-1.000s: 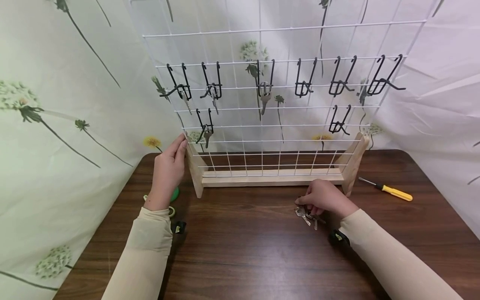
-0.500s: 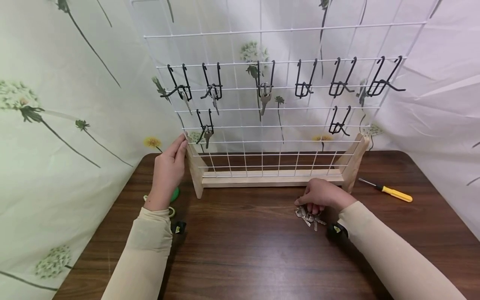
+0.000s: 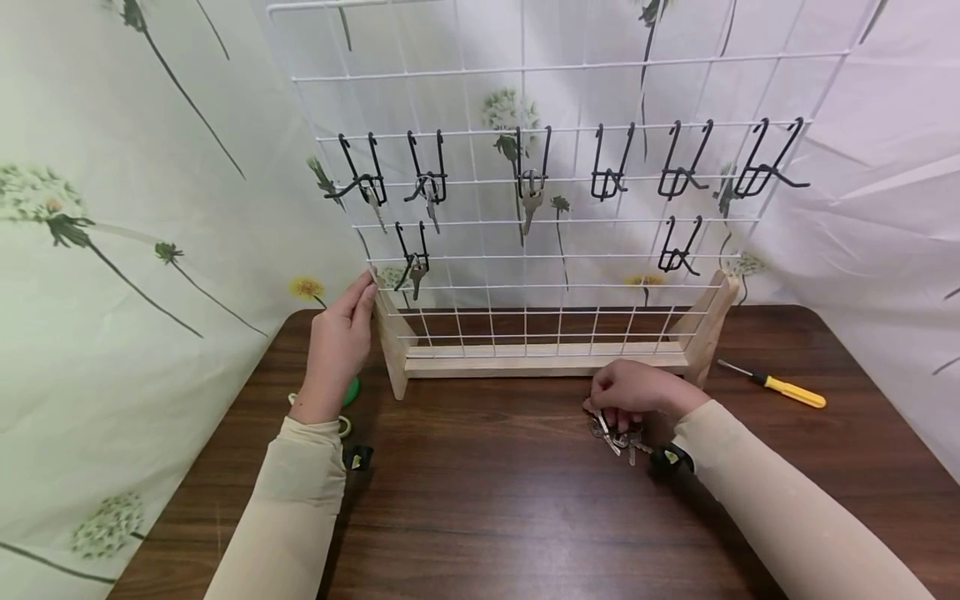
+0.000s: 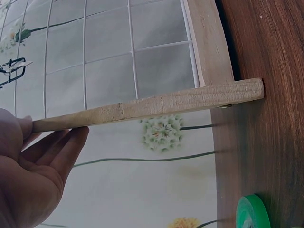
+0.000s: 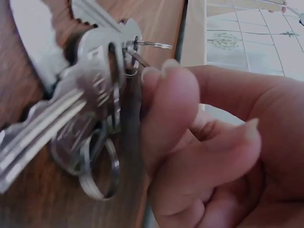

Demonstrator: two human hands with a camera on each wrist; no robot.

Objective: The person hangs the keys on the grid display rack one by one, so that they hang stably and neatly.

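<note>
My left hand [image 3: 341, 342] holds the upper end of the wooden side support [image 4: 142, 109] of a white wire grid rack [image 3: 525, 287], thumb on one face and fingers on the other. At the table by the rack's right foot, my right hand [image 3: 637, 390] pinches a key [image 5: 138, 58] between thumb and fingertip; its grip end is hidden by the fingers. Under that hand lies a pile of silver keys [image 5: 80, 102], several with small split rings [image 5: 100, 168]. Black hooks [image 3: 678, 177] hang on the grid, and several on the left and middle carry keys [image 3: 531, 208].
A yellow-handled screwdriver [image 3: 795, 392] lies right of the rack. Beside the left forearm are a green roll [image 4: 251, 211] and a pale green ring [image 3: 344, 427]. The wooden crossbar [image 3: 510, 367] runs behind the right hand. Flower-patterned cloth [image 3: 180, 275] stands behind the table.
My right thumb and fingertip have drawn up slightly from the pile, and a key now shows angled below them. The left hand keeps its place on the support.
</note>
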